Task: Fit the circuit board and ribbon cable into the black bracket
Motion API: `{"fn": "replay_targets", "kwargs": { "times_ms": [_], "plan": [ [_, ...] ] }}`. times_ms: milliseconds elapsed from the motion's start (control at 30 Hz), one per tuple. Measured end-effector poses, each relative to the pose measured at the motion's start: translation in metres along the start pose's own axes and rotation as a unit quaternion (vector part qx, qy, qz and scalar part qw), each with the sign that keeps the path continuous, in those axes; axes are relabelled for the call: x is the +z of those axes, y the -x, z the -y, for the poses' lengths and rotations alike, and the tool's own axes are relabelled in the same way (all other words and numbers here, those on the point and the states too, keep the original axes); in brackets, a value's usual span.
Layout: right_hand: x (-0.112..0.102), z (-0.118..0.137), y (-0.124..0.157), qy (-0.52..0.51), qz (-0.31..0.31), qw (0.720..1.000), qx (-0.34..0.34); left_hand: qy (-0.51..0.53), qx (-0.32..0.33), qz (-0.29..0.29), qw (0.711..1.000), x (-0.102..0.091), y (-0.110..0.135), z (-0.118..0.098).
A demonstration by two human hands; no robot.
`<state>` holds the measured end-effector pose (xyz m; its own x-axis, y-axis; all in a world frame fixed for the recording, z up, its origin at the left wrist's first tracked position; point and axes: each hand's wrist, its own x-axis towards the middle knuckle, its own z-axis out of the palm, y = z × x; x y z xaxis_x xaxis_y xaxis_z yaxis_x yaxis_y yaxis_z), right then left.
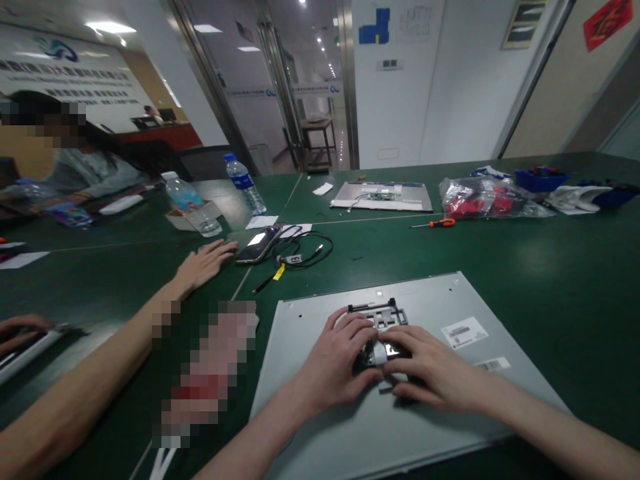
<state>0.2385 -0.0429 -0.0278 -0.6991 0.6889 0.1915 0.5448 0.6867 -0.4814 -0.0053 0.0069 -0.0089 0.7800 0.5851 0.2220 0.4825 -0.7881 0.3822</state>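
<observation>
Both — left hand, right hand — curl inward, half-closed, holding a metal part.

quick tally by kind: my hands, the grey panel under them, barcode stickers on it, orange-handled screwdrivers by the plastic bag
Left hand and right hand: 2
Grey panel: 1
Upper barcode sticker and lower barcode sticker: 2
Orange-handled screwdriver: 1
Total: 6

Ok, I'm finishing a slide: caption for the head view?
Left hand and right hand holding a small part over a grey panel.
</observation>
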Motion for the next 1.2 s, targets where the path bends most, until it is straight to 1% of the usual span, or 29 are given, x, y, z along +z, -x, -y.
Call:
{"fn": "replay_targets", "kwargs": {
  "times_ms": [300, 567, 1067, 1200],
  "plan": [
    [0.0003, 0.0014, 0.0005, 0.008, -0.009, 1.0, -0.002, -0.003, -0.001, 0.001, 1.0, -0.0005, -0.0004, 0.0004],
    [0.0045, -0.0012, 0.0005, 0.011, -0.038, 0.999, -0.013, 0.004, -0.004, 0.001, 1.0, -0.0002, 0.0005, -0.0004],
    [0.0047, -0.0028, -0.0029, 0.002, -0.025, 1.0, -0.007, 0.014, -0.002, 0.013, 1.0, 0.0005, -0.0004, -0.0008],
    [0.0047, -0.003, -0.003, -0.001, -0.029, 1.0, -0.005, 0.014, 0.002, 0.003, 1.0, 0.0001, -0.0008, -0.0012]
  ]
}}
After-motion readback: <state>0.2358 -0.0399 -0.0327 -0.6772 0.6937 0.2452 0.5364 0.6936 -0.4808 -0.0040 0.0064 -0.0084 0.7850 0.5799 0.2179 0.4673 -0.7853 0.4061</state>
